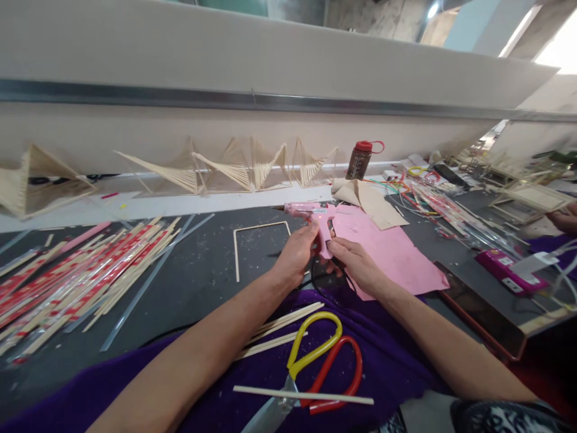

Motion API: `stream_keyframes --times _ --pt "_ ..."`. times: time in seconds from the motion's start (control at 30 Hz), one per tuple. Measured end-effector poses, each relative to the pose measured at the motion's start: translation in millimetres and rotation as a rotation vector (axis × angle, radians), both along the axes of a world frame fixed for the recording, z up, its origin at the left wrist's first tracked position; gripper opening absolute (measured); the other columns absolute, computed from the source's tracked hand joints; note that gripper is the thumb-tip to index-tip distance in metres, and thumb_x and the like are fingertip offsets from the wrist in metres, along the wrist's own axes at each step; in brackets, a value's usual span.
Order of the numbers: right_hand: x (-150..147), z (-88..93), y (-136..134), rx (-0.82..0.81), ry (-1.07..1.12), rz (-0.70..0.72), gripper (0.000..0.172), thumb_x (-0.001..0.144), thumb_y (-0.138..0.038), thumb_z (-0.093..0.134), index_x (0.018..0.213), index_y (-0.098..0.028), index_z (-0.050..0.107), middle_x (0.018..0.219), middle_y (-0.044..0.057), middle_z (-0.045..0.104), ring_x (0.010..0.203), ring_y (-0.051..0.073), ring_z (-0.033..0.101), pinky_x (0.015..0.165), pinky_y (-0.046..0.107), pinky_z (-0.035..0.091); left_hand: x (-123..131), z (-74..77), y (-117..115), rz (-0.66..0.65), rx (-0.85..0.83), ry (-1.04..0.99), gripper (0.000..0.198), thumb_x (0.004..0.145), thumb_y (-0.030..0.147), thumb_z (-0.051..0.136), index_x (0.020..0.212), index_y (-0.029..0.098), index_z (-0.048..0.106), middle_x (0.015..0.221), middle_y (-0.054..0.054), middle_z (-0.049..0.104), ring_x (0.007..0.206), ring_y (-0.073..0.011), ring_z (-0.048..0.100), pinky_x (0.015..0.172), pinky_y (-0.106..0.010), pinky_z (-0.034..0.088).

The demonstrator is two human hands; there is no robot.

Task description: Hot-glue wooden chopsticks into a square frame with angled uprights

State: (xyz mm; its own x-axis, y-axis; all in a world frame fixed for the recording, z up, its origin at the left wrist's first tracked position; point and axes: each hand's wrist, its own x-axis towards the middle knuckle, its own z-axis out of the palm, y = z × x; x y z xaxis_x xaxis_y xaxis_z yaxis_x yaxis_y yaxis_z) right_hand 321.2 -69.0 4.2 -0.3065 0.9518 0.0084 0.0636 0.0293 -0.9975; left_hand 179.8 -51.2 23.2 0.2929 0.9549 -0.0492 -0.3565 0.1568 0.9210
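Note:
Both my hands meet on a pink glue gun (pixel 311 211) above the dark table. My left hand (pixel 295 255) wraps its fingers round the gun's handle from the left. My right hand (pixel 356 261) pinches the bottom of the handle from the right, where a black cord leaves it. The gun's nozzle points left, over a thin square frame of wooden sticks (pixel 261 228) lying flat. A pink paper sheet (pixel 390 252) lies just right of the gun.
Scissors (pixel 315 367) with one yellow and one red handle lie on purple cloth (pixel 270 367) in my lap, beside loose sticks. Wrapped chopsticks (pixel 76 276) are heaped at left. Stick models (pixel 225 165) line the wall, with a brown bottle (pixel 359 160). Another person's hand (pixel 565 216) shows far right.

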Motion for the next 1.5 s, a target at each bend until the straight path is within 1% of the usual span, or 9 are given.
stream_keyframes --times 0.37,0.47,0.6,0.77,0.9,1.03,1.17,1.33,1.5 --pt "1.3 1.0 -5.1 -0.004 -0.054 0.072 0.035 0.087 -0.052 0.047 0.083 -0.018 0.056 0.077 0.000 0.061 0.057 0.009 0.057 0.049 0.020 0.042 0.4 1.7 -2.1 -0.075 0.008 0.075 0.036 0.075 0.044 0.068 0.091 0.012 0.063 0.056 0.001 0.058 0.044 -0.0107 0.052 0.042 -0.023 0.043" --pt "30.2 16.8 -9.2 0.128 -0.326 0.137 0.025 0.087 -0.039 0.049 0.089 -0.018 0.063 0.077 0.000 0.064 0.062 0.010 0.060 0.056 0.021 0.044 1.9 10.2 -2.5 0.008 -0.011 0.016 0.031 0.074 0.037 0.071 0.091 0.012 0.061 0.069 -0.002 0.065 0.056 -0.0115 0.062 0.054 -0.022 0.050" --pt "86.7 32.3 13.0 0.292 -0.846 -0.069 0.023 0.086 -0.027 0.048 0.089 -0.017 0.069 0.078 0.002 0.069 0.065 0.012 0.062 0.062 0.022 0.042 5.8 20.8 2.2 0.075 -0.103 -0.042 0.036 0.076 0.040 0.068 0.101 0.017 0.056 0.075 -0.004 0.069 0.061 -0.0145 0.066 0.052 -0.022 0.050" --pt "122.4 19.1 73.5 0.375 -1.288 -0.157 0.027 0.084 -0.026 0.053 0.102 -0.015 0.069 0.091 0.008 0.070 0.081 0.018 0.063 0.068 0.023 0.040 8.0 17.4 4.6 -0.022 -0.191 -0.041 0.028 0.080 0.039 0.063 0.095 0.016 0.056 0.066 -0.001 0.066 0.049 -0.0112 0.060 0.045 -0.020 0.047" --pt "115.8 3.3 102.6 0.408 -1.293 -0.122 0.035 0.085 -0.036 0.055 0.113 -0.018 0.065 0.105 0.008 0.065 0.090 0.017 0.061 0.073 0.022 0.040 1.0 8.7 -3.6 -0.219 -0.201 0.051 0.031 0.083 0.041 0.056 0.094 0.012 0.062 0.058 -0.002 0.063 0.040 -0.0088 0.052 0.039 -0.018 0.038" --pt "103.2 -3.9 116.2 0.412 -1.318 -0.056 0.042 0.081 -0.051 0.058 0.106 -0.019 0.065 0.105 0.008 0.062 0.086 0.017 0.060 0.072 0.023 0.041 -3.6 0.0 -11.9 -0.398 -0.246 0.273 0.039 0.077 0.046 0.062 0.091 0.010 0.066 0.058 -0.006 0.064 0.041 -0.0097 0.054 0.039 -0.017 0.036" --pt "96.0 -8.9 127.0 0.438 -1.379 -0.014 0.039 0.086 -0.048 0.053 0.107 -0.017 0.061 0.107 0.011 0.062 0.090 0.019 0.060 0.074 0.025 0.041 -5.6 -4.9 -19.3 -0.506 -0.243 0.460 0.042 0.072 0.051 0.065 0.085 0.012 0.065 0.057 -0.004 0.062 0.041 -0.0095 0.050 0.039 -0.019 0.032" --pt "88.6 -16.1 132.2 0.478 -1.451 0.016 0.033 0.094 -0.033 0.040 0.108 -0.010 0.060 0.110 0.019 0.060 0.098 0.025 0.059 0.078 0.029 0.042 -7.2 -8.5 -22.4 -0.526 -0.123 0.718 0.043 0.067 0.056 0.065 0.066 0.013 0.060 0.053 0.002 0.051 0.044 -0.0084 0.040 0.042 -0.020 0.026" --pt "84.5 -14.2 130.7 0.485 -1.480 0.032 0.033 0.093 -0.028 0.040 0.108 -0.007 0.061 0.111 0.023 0.060 0.097 0.027 0.060 0.076 0.031 0.043 5.2 -8.7 -13.2 -0.473 0.140 0.913 0.047 0.068 0.062 0.058 0.066 0.015 0.060 0.054 0.003 0.045 0.047 -0.0097 0.037 0.044 -0.022 0.025"
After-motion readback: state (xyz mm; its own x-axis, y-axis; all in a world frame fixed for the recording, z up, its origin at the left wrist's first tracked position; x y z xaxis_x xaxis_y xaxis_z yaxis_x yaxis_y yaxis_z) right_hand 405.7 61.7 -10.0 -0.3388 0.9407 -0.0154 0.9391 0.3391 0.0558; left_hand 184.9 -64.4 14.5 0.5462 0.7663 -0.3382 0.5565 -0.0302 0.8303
